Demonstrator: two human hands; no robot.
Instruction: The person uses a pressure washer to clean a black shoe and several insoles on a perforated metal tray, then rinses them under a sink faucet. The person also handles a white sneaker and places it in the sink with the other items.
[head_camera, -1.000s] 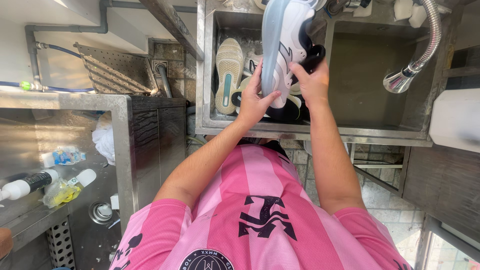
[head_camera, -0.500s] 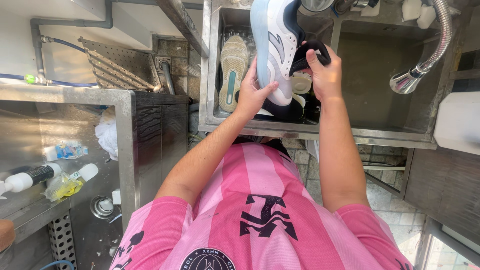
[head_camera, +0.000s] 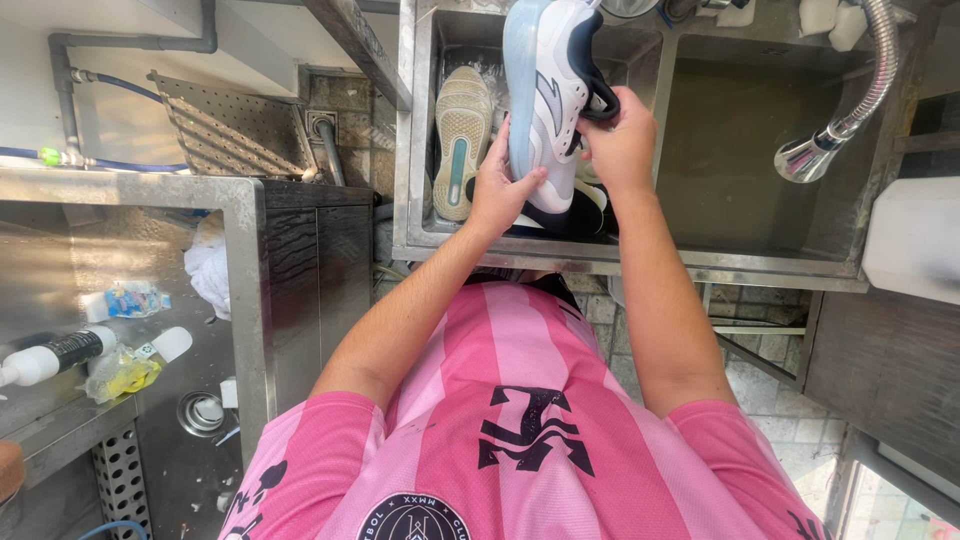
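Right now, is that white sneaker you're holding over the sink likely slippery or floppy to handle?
Probably fairly stiff: the white sneaker keeps its shape upright between the left hand and right hand. Its glossy pale sole looks smooth, so possibly slippery, more so if wet. Both hands grip it, suggesting bulk more than weight.

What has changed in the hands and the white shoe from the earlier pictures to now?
The right hand shifted its grip from the loose black tongue to the shoe's collar. The white shoe turned slightly, so more of its side shows. The left hand still holds the heel end. The shoes in the sink and the hose sprayer stayed put.
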